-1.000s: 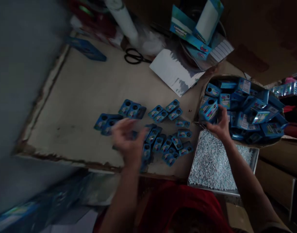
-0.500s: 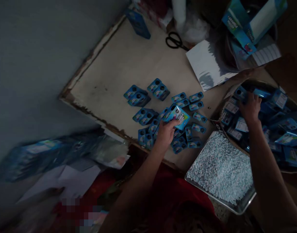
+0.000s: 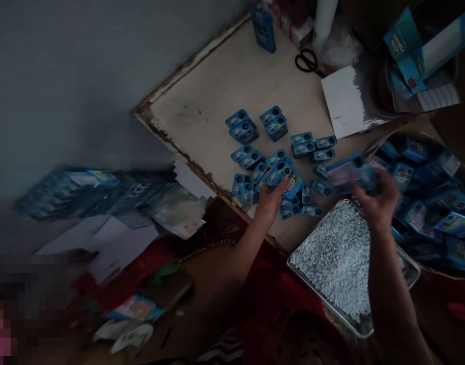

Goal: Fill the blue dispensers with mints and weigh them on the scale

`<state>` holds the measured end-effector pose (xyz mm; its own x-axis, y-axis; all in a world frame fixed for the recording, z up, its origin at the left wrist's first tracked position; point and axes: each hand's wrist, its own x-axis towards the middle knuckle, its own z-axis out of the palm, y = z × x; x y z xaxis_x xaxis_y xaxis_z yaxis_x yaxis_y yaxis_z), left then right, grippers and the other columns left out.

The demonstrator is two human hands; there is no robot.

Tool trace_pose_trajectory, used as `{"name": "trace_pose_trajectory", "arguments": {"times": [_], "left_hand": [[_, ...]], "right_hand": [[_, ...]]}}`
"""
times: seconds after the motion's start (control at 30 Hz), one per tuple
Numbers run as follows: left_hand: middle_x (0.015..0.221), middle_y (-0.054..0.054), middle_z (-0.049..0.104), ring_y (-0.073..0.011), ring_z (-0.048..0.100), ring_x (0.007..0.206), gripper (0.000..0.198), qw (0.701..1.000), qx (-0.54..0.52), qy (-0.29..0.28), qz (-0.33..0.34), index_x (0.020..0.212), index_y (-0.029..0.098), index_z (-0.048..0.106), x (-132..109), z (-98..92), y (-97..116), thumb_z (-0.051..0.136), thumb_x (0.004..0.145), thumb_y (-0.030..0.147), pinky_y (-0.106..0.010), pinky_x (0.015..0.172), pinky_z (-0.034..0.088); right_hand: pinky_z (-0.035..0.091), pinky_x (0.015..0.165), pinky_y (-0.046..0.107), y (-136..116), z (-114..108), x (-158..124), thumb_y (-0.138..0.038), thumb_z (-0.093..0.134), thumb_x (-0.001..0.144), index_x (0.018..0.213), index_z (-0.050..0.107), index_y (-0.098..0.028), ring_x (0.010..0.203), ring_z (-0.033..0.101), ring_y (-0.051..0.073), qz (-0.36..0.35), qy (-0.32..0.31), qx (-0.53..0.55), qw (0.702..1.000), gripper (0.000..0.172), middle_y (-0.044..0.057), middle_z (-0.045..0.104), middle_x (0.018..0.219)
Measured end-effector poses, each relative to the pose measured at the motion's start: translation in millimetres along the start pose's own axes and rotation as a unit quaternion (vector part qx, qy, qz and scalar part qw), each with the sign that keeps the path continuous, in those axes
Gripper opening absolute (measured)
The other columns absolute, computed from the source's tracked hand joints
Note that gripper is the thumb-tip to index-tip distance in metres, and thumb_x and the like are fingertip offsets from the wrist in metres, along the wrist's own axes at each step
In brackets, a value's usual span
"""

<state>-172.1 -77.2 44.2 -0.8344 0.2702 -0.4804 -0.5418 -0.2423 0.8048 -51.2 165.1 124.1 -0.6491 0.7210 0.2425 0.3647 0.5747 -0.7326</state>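
Note:
My left hand grips a small blue box just above the cluster of small blue boxes laid out on the board. My right hand, blurred by motion, is closed on another small blue box held over the edge of the metal tray of tiny pale pellets. To the right sits a round basket heaped with more blue boxes.
Black scissors, a white sheet, and a bin with blue cartons lie at the board's far side. Blue packs and papers are piled on the floor to the left. A grey wall stands beyond the board.
My right hand has come out of the basket with a blue box and moved left over the tray. My left hand stays at the cluster with its box. The view has swung left.

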Motion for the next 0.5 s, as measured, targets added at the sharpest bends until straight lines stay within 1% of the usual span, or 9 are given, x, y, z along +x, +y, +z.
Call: {"name": "trace_pose_trajectory", "arguments": {"times": [0.03, 0.07, 0.1, 0.17, 0.27, 0.33, 0.43, 0.47, 0.5], "left_hand": [[0.128, -0.008, 0.083, -0.0316, 0.078, 0.127, 0.074, 1.0, -0.014, -0.007, 0.001, 0.133, 0.026, 0.075, -6.2, 3.2, -1.1, 0.099, 0.075, 0.064, -0.049, 0.116, 0.063], [0.13, -0.008, 0.083, -0.0311, 0.077, 0.129, 0.075, 1.0, -0.022, -0.01, 0.007, 0.134, 0.026, 0.075, -12.4, 4.4, -1.4, 0.099, 0.075, 0.066, -0.05, 0.118, 0.061], [0.133, -0.009, 0.082, -0.0308, 0.077, 0.13, 0.076, 1.0, -0.02, -0.01, 0.019, 0.134, 0.025, 0.075, -18.5, 3.6, -1.3, 0.099, 0.075, 0.067, -0.05, 0.121, 0.059], [0.137, -0.009, 0.081, -0.0305, 0.075, 0.134, 0.078, 0.999, -0.002, 0.006, 0.053, 0.134, 0.026, 0.075, -31.5, -1.6, -1.0, 0.099, 0.074, 0.068, -0.049, 0.124, 0.056], [0.141, -0.008, 0.079, -0.0306, 0.071, 0.14, 0.083, 0.995, 0.021, 0.041, 0.084, 0.136, 0.027, 0.073, -55.6, -10.0, -4.6, 0.1, 0.071, 0.071, -0.047, 0.127, 0.054], [0.143, -0.008, 0.078, -0.0319, 0.069, 0.144, 0.085, 0.997, 0.013, 0.044, 0.06, 0.137, 0.027, 0.072, -75.1, -12.1, -11.3, 0.096, 0.072, 0.076, -0.046, 0.126, 0.054], [0.144, -0.012, 0.077, -0.0356, 0.066, 0.148, 0.089, 1.0, -0.028, 0.007, 0.001, 0.132, 0.025, 0.073, -103.8, -11.7, -23.8, 0.088, 0.072, 0.088, -0.047, 0.123, 0.057], [0.143, -0.012, 0.077, -0.0363, 0.066, 0.147, 0.09, 0.999, -0.041, -0.001, -0.006, 0.13, 0.024, 0.073, -111.7, -11.6, -27.4, 0.091, 0.068, 0.087, -0.046, 0.122, 0.058], [0.142, -0.012, 0.077, -0.0363, 0.067, 0.146, 0.09, 0.999, -0.049, -0.001, -0.006, 0.129, 0.024, 0.073, -118.1, -11.7, -30.3, 0.097, 0.064, 0.081, -0.045, 0.121, 0.058]], "right_hand": [[0.063, 0.074, 0.04, -14.7, 13.4, -17.7, -0.053, 0.088, 0.078, 0.108, 0.078, -0.022, 0.078, 0.071, 0.023, 0.028, -0.077, 0.067, 0.994, 0.044, 0.002, 0.078, 0.092], [0.063, 0.073, 0.038, -26.1, 26.5, -33.5, -0.054, 0.088, 0.08, 0.112, 0.079, -0.022, 0.077, 0.073, 0.022, 0.048, -0.12, 0.117, 0.985, 0.046, 0.003, 0.08, 0.093], [0.064, 0.073, 0.037, -34.0, 38.1, -47.5, -0.053, 0.088, 0.082, 0.115, 0.079, -0.023, 0.078, 0.073, 0.022, 0.054, -0.136, 0.136, 0.98, 0.046, 0.003, 0.081, 0.095], [0.066, 0.08, 0.041, -41.4, 55.2, -70.5, -0.051, 0.088, 0.084, 0.116, 0.078, -0.024, 0.085, 0.075, 0.024, 0.024, -0.127, 0.126, 0.984, 0.043, 0.004, 0.081, 0.099], [0.064, 0.099, 0.056, -40.0, 67.5, -97.9, -0.048, 0.084, 0.087, 0.113, 0.079, -0.027, 0.1, 0.073, 0.034, -0.062, -0.108, 0.056, 0.991, 0.033, 0.01, 0.078, 0.103], [0.059, 0.106, 0.065, -37.5, 72.5, -115.0, -0.048, 0.08, 0.09, 0.115, 0.08, -0.028, 0.107, 0.071, 0.04, -0.092, -0.126, 0.029, 0.987, 0.032, 0.014, 0.076, 0.106], [0.055, 0.112, 0.07, -37.7, 78.4, -140.9, -0.047, 0.077, 0.092, 0.126, 0.081, -0.028, 0.119, 0.067, 0.045, -0.103, -0.159, 0.031, 0.981, 0.04, 0.018, 0.071, 0.116], [0.054, 0.113, 0.07, -39.0, 79.2, -149.2, -0.046, 0.076, 0.092, 0.132, 0.08, -0.028, 0.123, 0.065, 0.046, -0.104, -0.176, 0.039, 0.978, 0.044, 0.019, 0.07, 0.119], [0.053, 0.114, 0.071, -40.9, 79.1, -157.0, -0.044, 0.074, 0.093, 0.139, 0.078, -0.028, 0.127, 0.063, 0.047, -0.107, -0.196, 0.049, 0.973, 0.049, 0.019, 0.069, 0.123]]}}
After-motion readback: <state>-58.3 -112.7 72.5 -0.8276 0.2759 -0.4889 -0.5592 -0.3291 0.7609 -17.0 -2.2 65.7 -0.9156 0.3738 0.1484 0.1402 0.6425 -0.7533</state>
